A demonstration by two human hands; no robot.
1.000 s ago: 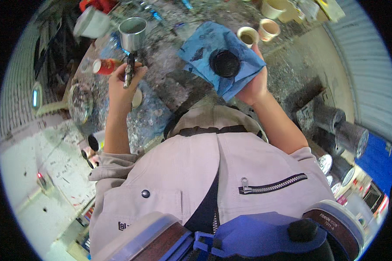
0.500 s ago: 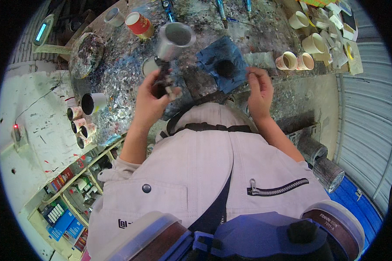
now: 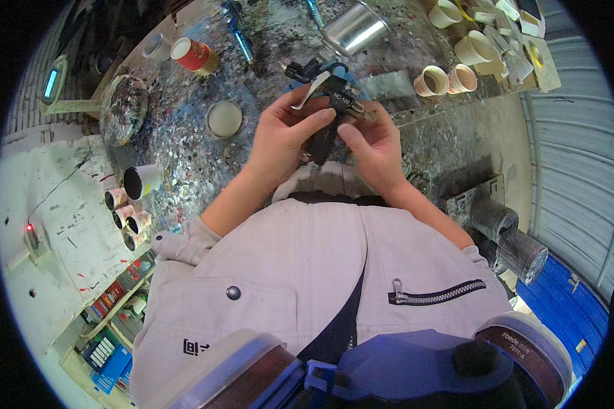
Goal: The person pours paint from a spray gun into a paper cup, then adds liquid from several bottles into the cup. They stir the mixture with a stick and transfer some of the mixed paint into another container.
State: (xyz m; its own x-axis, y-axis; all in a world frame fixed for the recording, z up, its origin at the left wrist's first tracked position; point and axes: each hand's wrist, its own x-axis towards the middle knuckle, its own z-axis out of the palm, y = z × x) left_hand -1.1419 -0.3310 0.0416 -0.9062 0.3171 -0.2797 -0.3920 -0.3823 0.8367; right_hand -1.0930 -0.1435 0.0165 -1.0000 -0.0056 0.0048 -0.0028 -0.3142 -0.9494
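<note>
A black spray gun [image 3: 335, 92] with a shiny metal cup [image 3: 357, 31] is held up in front of my body, tilted so the cup leans away to the far right. My left hand [image 3: 283, 133] wraps round the gun's handle side, thumb across the body. My right hand [image 3: 378, 146] closes on the metal knobs at the gun's right side, its thumb against the body. The blue cloth [image 3: 342, 72] behind the gun is mostly hidden. A round pale lid or shallow dish [image 3: 224, 118] lies on the bench to the left.
The paint-spattered bench [image 3: 184, 157] carries a red-and-gold cup [image 3: 194, 56], a clear cup [image 3: 156, 48] and a spray gun with a coiled blue fitting [image 3: 239, 34]. Several paper cups [image 3: 431, 81] stand at the right. More cups [image 3: 142, 181] lie at the left, above a shelf [image 3: 109, 320].
My left hand has brought the spray gun to the right and tilted its cup away. My right hand has moved from beside the blue cloth onto the gun.
</note>
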